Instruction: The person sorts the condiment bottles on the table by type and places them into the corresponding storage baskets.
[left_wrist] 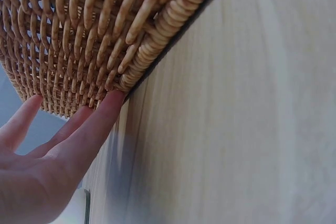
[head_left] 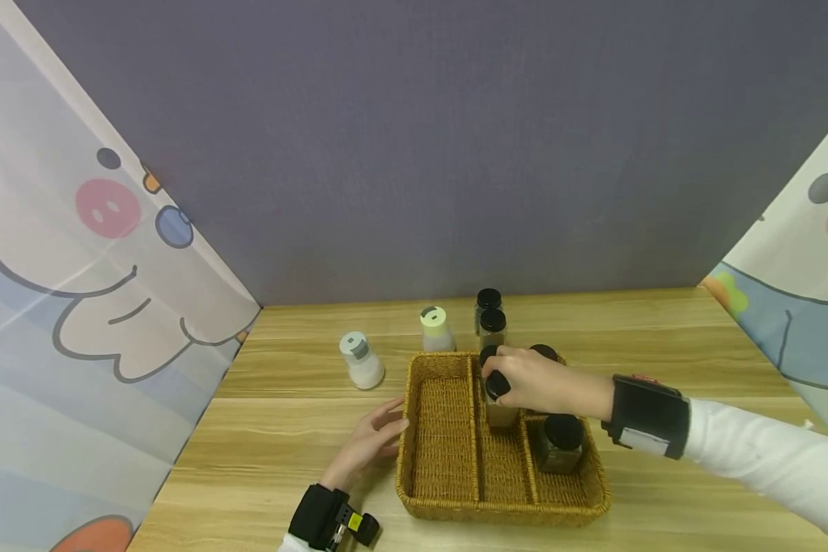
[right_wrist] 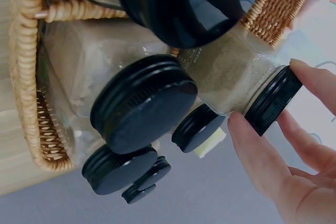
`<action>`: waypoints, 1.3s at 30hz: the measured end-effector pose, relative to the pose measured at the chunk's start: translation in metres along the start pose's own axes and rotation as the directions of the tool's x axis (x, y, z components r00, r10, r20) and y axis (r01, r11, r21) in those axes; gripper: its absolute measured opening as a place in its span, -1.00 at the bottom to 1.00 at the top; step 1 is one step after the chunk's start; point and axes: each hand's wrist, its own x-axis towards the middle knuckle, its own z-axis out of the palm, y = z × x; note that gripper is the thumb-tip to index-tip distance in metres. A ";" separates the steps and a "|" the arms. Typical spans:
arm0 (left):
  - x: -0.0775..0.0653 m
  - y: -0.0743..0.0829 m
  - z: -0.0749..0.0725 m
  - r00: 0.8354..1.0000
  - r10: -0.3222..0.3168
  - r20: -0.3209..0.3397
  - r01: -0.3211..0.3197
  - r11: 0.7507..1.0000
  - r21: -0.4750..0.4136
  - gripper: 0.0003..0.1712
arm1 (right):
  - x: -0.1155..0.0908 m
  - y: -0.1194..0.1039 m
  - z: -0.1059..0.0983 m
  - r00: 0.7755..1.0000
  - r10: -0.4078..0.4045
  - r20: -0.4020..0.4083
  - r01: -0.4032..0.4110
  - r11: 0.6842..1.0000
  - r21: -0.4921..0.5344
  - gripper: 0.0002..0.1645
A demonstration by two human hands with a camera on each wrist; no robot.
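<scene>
A wicker basket [head_left: 441, 507] with dividers stands on the table. My right hand [head_left: 530, 379] pinches the black lid [right_wrist: 273, 100] of a square clear jar [right_wrist: 228, 72] with pale powder inside, over the basket's middle compartment. Just behind it shows another black-lidded jar [head_left: 487, 353], partly hidden by the hand. In the right-hand front compartment sits a jar of dark contents [head_left: 559, 452]; one more jar [head_left: 543, 351] is at the back right. My left hand [head_left: 366, 443] rests its extended fingertips against the basket's left outer side, low near the table in the left wrist view.
Two black-lidded jars [head_left: 493, 326] stand behind the basket. A shaker with a pale yellow top [head_left: 436, 331] is at its back left corner, and one with a grey-white top [head_left: 362, 360] lies farther left. A grey panel [head_left: 455, 153] rises along the table's back edge.
</scene>
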 end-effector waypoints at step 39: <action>-0.001 0.002 0.000 1.000 -0.001 -0.005 0.001 1.000 -0.005 -0.27 | 0.009 0.004 0.017 0.997 0.047 0.064 -0.049 0.998 0.031 -0.63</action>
